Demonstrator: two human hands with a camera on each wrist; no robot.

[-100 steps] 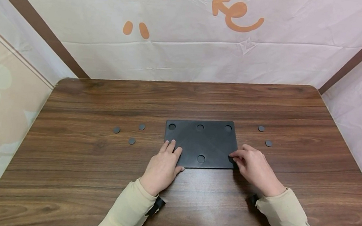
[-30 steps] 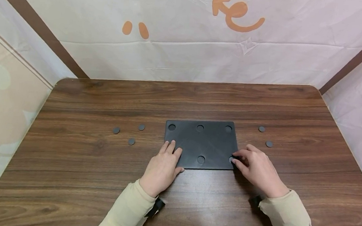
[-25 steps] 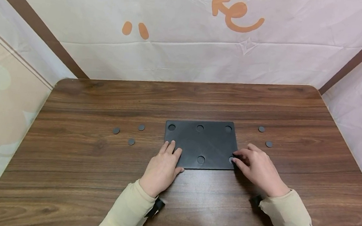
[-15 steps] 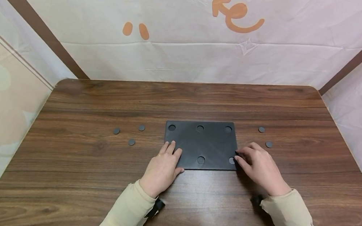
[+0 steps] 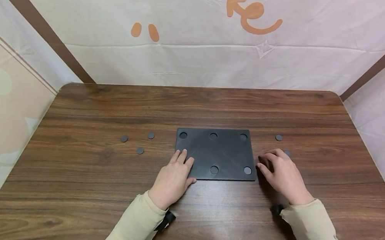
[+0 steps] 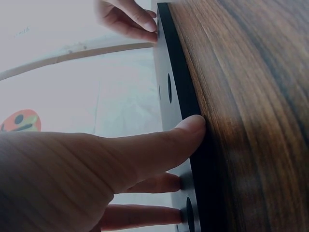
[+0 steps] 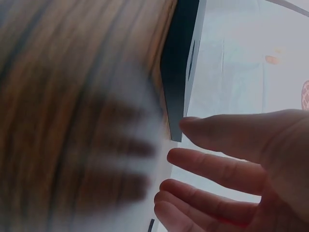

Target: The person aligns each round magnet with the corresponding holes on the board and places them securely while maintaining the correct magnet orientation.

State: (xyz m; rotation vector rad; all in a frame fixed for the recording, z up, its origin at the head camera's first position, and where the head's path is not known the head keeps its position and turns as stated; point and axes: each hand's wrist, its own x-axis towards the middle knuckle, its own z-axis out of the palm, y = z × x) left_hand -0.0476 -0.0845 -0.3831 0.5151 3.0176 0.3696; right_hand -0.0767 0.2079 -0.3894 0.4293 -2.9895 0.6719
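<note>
A thin black board [image 5: 219, 149] with round recesses lies on the table. My left hand [image 5: 172, 178] rests on its near left corner, fingers straight on top, thumb [image 6: 190, 124] against the near edge. A grey disc [image 5: 247, 170] sits in the recess at the near right corner. Just off the board's right edge, my right hand [image 5: 282, 174] hovers with relaxed, parted fingers and holds nothing. In the right wrist view, thumb and fingertips [image 7: 174, 154] are apart beside the board's corner [image 7: 175, 133]. The other recesses in sight, such as the near middle one [image 5: 214, 170], hold no disc.
Several loose grey discs lie on the wooden table [image 5: 78, 186]: a group of three, one of them a disc [image 5: 124, 139], left of the board, and a disc [image 5: 279, 137] at right. Another disc [image 5: 287, 153] is partly covered by my right hand. A printed cloth [image 5: 198, 62] hangs behind.
My right fingers have let go of the disc in the near right recess and drawn away to the right, uncovering it. The left hand has stayed on the board.
</note>
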